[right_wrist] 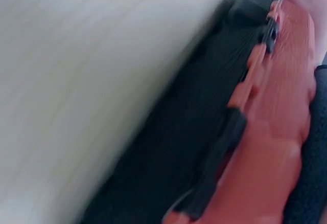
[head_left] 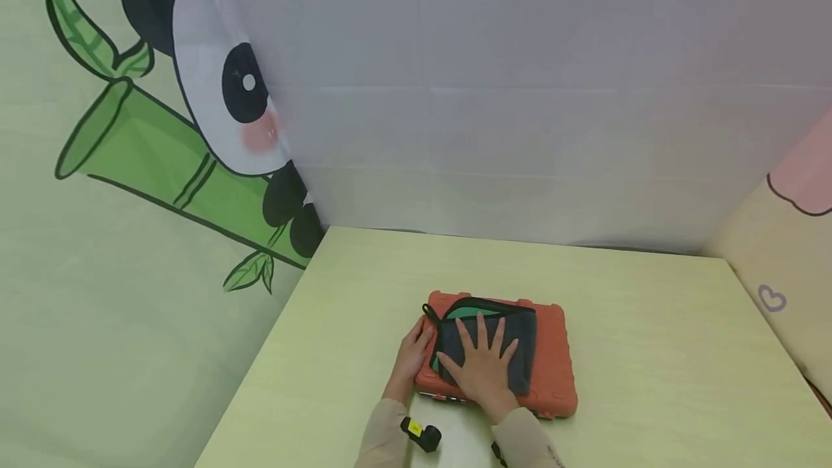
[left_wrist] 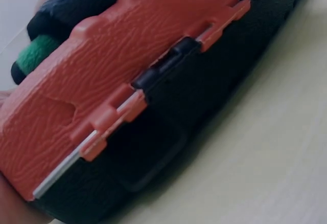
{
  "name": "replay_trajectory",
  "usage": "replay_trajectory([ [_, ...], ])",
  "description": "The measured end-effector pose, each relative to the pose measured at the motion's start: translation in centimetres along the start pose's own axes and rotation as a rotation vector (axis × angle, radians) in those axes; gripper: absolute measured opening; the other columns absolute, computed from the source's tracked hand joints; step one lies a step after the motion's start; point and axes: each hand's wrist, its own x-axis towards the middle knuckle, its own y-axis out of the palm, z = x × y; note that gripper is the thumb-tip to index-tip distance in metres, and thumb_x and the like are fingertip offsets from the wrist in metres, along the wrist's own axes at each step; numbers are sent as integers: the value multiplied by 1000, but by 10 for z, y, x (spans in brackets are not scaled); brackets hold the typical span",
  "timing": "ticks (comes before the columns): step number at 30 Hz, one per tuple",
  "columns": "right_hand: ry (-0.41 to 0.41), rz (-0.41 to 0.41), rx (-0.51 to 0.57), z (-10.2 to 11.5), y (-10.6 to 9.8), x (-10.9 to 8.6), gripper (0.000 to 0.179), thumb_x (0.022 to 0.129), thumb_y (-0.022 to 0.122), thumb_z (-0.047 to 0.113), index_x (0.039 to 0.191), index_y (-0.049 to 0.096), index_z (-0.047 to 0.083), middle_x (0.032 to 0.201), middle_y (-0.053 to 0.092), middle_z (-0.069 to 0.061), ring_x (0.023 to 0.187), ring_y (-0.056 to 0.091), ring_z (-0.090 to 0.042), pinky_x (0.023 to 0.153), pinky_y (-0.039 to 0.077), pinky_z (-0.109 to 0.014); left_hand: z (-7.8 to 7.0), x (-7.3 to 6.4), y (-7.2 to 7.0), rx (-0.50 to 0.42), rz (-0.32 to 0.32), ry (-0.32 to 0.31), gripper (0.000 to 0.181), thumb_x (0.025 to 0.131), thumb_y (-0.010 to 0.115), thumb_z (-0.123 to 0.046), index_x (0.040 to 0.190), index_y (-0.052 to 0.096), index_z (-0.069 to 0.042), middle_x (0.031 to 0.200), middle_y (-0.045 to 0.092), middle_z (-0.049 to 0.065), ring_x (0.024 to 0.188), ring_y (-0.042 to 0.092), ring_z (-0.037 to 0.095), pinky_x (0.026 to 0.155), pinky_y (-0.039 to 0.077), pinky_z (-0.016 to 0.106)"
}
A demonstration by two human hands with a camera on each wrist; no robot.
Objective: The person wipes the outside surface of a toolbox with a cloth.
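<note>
A hard case with an orange-red ribbed lid (head_left: 552, 367) lies flat on the table, its black lower half (left_wrist: 214, 86) and black latches (left_wrist: 166, 63) showing in the wrist views. On the lid rests a folded dark grey cloth (head_left: 523, 360) with a green underside, black edging and a small loop. My right hand (head_left: 484, 370) presses flat on this cloth, fingers spread wide. Against the case's left side rests my left hand (head_left: 409, 356), its visible fingers fairly straight; some of them are hidden by the case.
The pale yellow table (head_left: 650, 338) extends on every side of the case. Behind it hangs a plain light backdrop (head_left: 520, 92); a panda and bamboo print (head_left: 214, 92) covers the left one. A black wrist camera (head_left: 422, 434) sits on the left sleeve.
</note>
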Motion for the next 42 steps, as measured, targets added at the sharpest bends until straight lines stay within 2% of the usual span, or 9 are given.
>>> replay_trajectory([
  [5, 32, -12, 0, -14, -8, -1, 80, 79, 46, 70, 144, 30, 28, 154, 16, -13, 134, -11, -55, 97, -3, -76, -2, 0, -1, -18, 17, -26, 62, 95, 47, -37, 143, 30, -1, 145, 34, 21, 135, 28, 38, 108, 27, 51],
  [10, 84, 13, -4, -40, -19, -7, 83, 79, 45, 72, 146, 27, 27, 154, 12, -15, 130, -19, -57, 93, -12, -77, -1, -2, -1, -16, 0, -44, 61, 95, 47, -36, 142, 31, -1, 145, 33, 21, 135, 27, 38, 109, 26, 52],
  [14, 142, 21, 7, -62, -28, -15, 91, 78, 44, 73, 148, 17, 23, 153, -1, -21, 125, -26, -60, 91, -15, -77, 1, -4, -2, -40, -12, -51, 59, 96, 46, -34, 142, 31, -1, 146, 32, 21, 136, 26, 38, 110, 24, 52],
  [19, 251, 20, 26, -74, -32, -23, 104, 77, 47, 72, 149, -1, 14, 148, -21, -29, 122, -22, -65, 95, -6, -77, 3, -5, -5, -57, -9, -73, 60, 95, 47, -36, 143, 30, -3, 147, 31, 20, 137, 25, 37, 110, 23, 52],
  [24, 272, 13, 18, -63, -22, -23, 98, 81, 45, 69, 149, 2, 13, 147, -17, -32, 121, -22, -65, 96, -7, -76, 3, -6, -10, -80, -12, -81, 58, 95, 48, -33, 142, 32, -2, 145, 34, 20, 135, 28, 37, 109, 26, 51],
  [27, 266, -5, -2, -53, -16, -22, 92, 83, 45, 66, 149, 7, 15, 149, -13, -31, 121, -24, -65, 96, -8, -76, -6, -10, -15, -87, -8, -71, 56, 95, 49, -28, 141, 33, 1, 143, 35, 23, 133, 31, 39, 108, 27, 53],
  [34, 247, -37, -3, -15, 0, -19, 84, 84, 49, 60, 149, 15, 19, 150, -6, -31, 122, -21, -65, 95, -6, -77, -29, -24, -24, -79, 37, -87, 53, 97, 44, -22, 141, 30, 3, 145, 31, 23, 136, 25, 39, 110, 23, 52],
  [42, 202, -54, -8, 31, 17, -15, 81, 82, 51, 61, 147, 23, 23, 151, -1, -29, 125, -16, -64, 97, -2, -77, -31, -30, -30, -63, 64, -66, 55, 97, 45, -24, 142, 29, 3, 144, 33, 24, 135, 28, 40, 108, 28, 52],
])
